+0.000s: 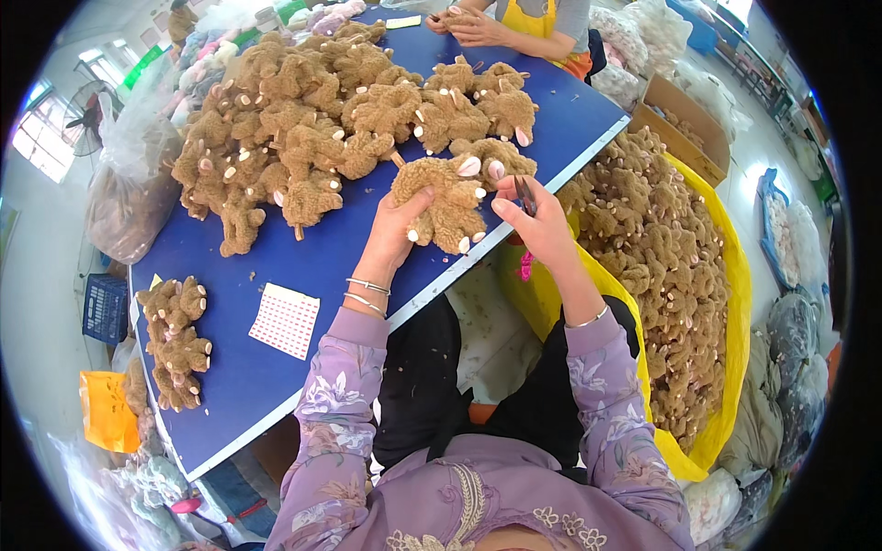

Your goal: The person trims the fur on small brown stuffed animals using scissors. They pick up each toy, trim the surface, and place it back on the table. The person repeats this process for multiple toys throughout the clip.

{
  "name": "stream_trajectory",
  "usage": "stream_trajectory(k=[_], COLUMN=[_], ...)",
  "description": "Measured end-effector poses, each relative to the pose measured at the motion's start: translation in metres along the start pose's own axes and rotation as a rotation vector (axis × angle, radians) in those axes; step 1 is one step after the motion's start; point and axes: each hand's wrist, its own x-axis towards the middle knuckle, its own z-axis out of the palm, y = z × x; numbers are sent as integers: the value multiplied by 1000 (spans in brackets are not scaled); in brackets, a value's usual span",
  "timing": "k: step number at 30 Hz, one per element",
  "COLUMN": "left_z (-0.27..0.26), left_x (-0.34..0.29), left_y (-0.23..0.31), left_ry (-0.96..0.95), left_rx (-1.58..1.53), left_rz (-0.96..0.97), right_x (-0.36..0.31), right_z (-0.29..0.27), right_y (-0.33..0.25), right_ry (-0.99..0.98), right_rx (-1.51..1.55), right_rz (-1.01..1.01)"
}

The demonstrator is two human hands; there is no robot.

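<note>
My left hand (393,223) is closed round a brown plush toy (443,200), a curly-furred animal with white paw tips and a pink-lined ear. It is held over the front edge of the blue table (276,248). Just right of the toy, my right hand (537,219) grips small dark snips (525,195), their blades pointing up and away from me. A pink tag or tassel (525,266) hangs below that hand. Behind the held toy lies another brown plush toy (496,156), close to my right fingers.
A large heap of brown plush toys (303,119) covers the far table. Several more (175,340) lie at the left edge, near a sticker sheet (286,320). At right stands a yellow sack (732,367) full of toys, beside a cardboard box (684,138). Across the table, a co-worker's hands (473,26) hold a toy.
</note>
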Motion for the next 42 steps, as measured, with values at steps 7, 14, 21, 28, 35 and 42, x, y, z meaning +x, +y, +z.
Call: stream_trajectory(k=[7, 14, 21, 28, 35, 42], left_z=[5, 7, 17, 19, 28, 17], left_x=[0, -2, -7, -5, -6, 3], left_y=[-9, -8, -4, -2, 1, -6], left_ry=[-28, 4, -89, -65, -96, 82], left_rx=[108, 153, 319, 213, 52, -87], left_rz=[12, 59, 92, 43, 44, 35], right_x=[-2, -1, 8, 10, 14, 7], right_z=[24, 23, -1, 2, 7, 23], right_y=[-5, -1, -9, 3, 9, 8], right_ry=[-48, 76, 105, 47, 18, -123], right_rx=[62, -187, 57, 268, 457, 521], right_rz=[-105, -255, 140, 115, 287, 134])
